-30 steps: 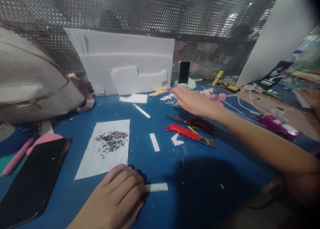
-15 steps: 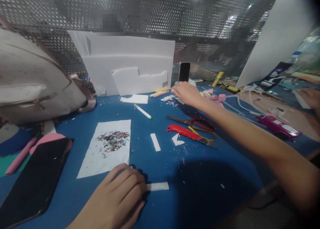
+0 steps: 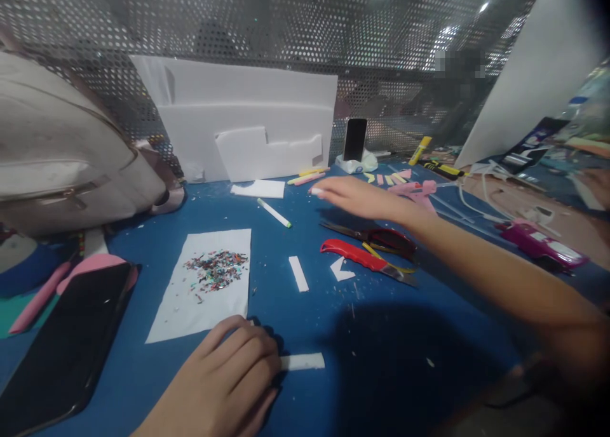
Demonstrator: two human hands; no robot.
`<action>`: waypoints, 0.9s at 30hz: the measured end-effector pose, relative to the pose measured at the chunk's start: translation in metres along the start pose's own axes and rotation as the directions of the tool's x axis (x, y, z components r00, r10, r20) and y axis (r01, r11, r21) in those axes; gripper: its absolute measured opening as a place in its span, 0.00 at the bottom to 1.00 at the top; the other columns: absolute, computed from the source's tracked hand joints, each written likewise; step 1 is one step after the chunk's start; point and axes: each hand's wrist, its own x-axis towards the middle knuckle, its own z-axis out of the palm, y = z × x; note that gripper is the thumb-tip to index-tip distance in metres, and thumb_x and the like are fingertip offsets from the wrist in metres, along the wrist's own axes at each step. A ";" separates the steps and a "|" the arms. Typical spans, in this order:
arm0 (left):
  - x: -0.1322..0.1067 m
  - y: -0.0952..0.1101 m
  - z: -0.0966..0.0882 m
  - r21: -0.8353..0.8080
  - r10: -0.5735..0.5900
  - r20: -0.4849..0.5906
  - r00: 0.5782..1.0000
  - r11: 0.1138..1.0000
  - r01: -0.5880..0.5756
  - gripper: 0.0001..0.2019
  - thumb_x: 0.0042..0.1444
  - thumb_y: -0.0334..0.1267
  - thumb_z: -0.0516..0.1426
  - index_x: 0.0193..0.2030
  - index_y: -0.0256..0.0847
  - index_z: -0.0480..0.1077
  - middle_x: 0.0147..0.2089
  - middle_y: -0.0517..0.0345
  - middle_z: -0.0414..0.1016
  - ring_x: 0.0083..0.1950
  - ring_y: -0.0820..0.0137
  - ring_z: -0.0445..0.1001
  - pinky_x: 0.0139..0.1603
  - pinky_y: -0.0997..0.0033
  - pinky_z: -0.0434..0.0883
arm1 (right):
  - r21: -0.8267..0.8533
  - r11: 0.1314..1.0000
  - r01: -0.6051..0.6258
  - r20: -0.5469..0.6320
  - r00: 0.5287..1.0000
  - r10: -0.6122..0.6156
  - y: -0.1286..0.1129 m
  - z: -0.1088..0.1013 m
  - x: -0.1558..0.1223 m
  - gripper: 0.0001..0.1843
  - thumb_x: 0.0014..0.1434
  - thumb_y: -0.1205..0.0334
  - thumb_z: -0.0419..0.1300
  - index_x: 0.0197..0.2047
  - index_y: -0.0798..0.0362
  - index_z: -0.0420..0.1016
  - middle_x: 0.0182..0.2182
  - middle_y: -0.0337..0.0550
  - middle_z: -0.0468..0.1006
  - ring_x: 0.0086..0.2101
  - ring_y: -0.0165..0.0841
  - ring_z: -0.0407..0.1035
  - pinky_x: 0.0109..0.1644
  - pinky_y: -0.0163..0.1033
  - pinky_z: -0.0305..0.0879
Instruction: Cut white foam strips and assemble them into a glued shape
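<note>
My left hand rests low on the blue table, fingers curled together over one end of a white strip. The strip's other end sticks out to the right. My right hand reaches far across the table, fingers together and pointing left. A small white piece shows at its fingertips. Nearer to me lie scissors, partly in shadow, and a red-handled utility knife. Between the hands are a second white strip and a notched white scrap.
A white sheet with colourful glittery bits lies left of centre, beside a black phone. A capped marker and white boards are farther back. To the right are a pink glue gun and a purple toy car.
My right hand has drawn back toward me from near the upright phone, uncovering the phone's base and some pale strips. It now covers the white shreds. My left hand stays put.
</note>
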 end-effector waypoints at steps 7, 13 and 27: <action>-0.008 -0.003 0.011 0.017 0.001 -0.066 0.998 1.000 0.000 0.11 0.65 0.30 0.49 0.41 0.41 0.73 0.38 0.61 0.77 0.42 0.70 0.73 0.60 0.67 0.60 | 0.223 0.901 0.371 0.312 0.849 -0.427 -0.091 0.016 -0.054 0.10 0.68 0.57 0.53 0.50 0.53 0.66 0.38 0.44 0.77 0.35 0.34 0.69 0.33 0.37 0.56; -0.014 -0.004 0.016 -0.029 -0.021 -0.084 0.996 0.999 0.019 0.11 0.65 0.31 0.49 0.42 0.42 0.73 0.40 0.62 0.76 0.44 0.70 0.72 0.61 0.66 0.58 | 0.172 0.827 0.536 0.293 0.773 -0.562 -0.093 0.025 -0.058 0.11 0.67 0.55 0.56 0.42 0.56 0.70 0.38 0.44 0.74 0.38 0.35 0.65 0.40 0.39 0.58; -0.014 -0.004 0.016 -0.074 -0.061 -0.042 0.997 0.996 0.058 0.11 0.63 0.30 0.51 0.44 0.42 0.73 0.41 0.63 0.76 0.46 0.71 0.71 0.64 0.67 0.55 | -0.120 0.959 0.258 0.213 0.950 -0.230 -0.027 0.011 -0.073 0.06 0.64 0.66 0.59 0.35 0.53 0.77 0.32 0.42 0.71 0.35 0.35 0.62 0.33 0.40 0.52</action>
